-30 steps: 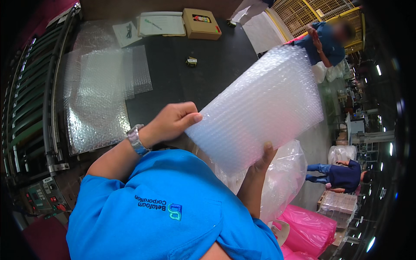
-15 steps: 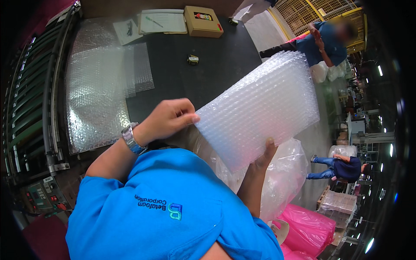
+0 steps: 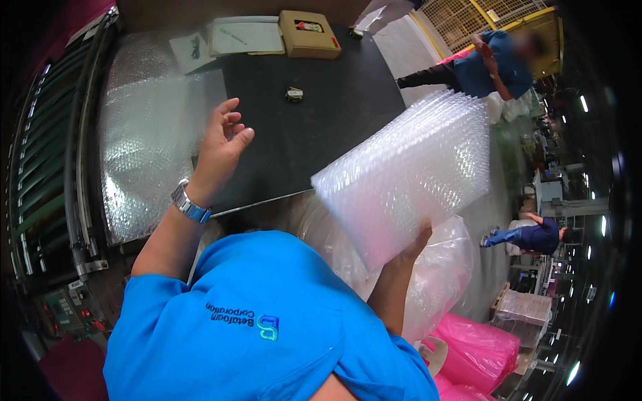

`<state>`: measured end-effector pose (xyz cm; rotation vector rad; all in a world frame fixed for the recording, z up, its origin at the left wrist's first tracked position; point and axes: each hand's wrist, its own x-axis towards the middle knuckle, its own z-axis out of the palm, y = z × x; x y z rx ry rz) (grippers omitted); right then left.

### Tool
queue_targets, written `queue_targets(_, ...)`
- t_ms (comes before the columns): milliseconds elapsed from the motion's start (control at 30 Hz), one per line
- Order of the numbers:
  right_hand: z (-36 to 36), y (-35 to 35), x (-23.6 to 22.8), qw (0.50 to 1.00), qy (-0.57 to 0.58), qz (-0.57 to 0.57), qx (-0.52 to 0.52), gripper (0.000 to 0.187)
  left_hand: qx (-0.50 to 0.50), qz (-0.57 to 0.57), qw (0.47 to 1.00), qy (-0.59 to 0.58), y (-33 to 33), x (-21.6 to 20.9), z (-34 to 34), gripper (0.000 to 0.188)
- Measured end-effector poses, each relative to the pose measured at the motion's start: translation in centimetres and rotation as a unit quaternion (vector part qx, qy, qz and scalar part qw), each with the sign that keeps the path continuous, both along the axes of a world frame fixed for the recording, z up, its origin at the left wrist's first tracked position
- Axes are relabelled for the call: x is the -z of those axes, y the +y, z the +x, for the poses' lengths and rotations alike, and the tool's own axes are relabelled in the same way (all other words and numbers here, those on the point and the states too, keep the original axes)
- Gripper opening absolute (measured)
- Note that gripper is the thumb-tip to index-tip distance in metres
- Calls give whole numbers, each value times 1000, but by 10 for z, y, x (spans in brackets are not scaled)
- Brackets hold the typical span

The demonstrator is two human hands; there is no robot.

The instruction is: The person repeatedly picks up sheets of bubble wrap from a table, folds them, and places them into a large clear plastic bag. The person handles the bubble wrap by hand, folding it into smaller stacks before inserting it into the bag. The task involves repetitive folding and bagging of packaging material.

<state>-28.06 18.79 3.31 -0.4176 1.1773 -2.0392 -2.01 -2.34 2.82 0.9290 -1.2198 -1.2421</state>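
Since the earlier frame the left hand (image 3: 221,150) has let go of the stack of bubble-wrap sheets (image 3: 409,175) and lifted clear; it now hovers open, fingers loosely spread and curled, over the black table (image 3: 334,127). The right hand (image 3: 416,242) alone grips the stack's lower edge from beneath, holding it tilted off the table's right side, directly above a clear plastic bag (image 3: 435,281); the bag's contents cannot be told. Pink bags (image 3: 478,357) lie below the right hand. Left of the left hand, a bubble-wrap sheet (image 3: 150,144) lies flat, glossy and dimpled. Beyond that hand's fingers: a tan cardboard box (image 3: 307,33) with a small coloured label, a notepad (image 3: 246,37), and a small tape roll (image 3: 293,94).
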Motion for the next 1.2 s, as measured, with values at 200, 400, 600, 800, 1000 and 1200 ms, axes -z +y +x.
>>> queue_targets(200,13,-9,-2,998,-49,-17,-38,82,318,63,946,-24,-5,22,-1,44)
queue_targets(400,11,-10,7,998,-33,17,-57,80,375,115,919,29,6,-2,-29,72)
queue_targets(600,17,-19,8,985,74,67,-139,91,488,62,863,114,5,-1,-63,101)
queue_targets(800,15,-18,-13,972,141,93,-161,96,531,163,819,146,-5,-19,-63,97)
queue_targets(1000,23,-60,-35,915,350,61,-191,88,495,310,800,137,-14,11,-40,76)
queue_targets(1200,11,-62,-54,936,9,-193,-295,85,404,331,811,262,-14,5,-28,67)
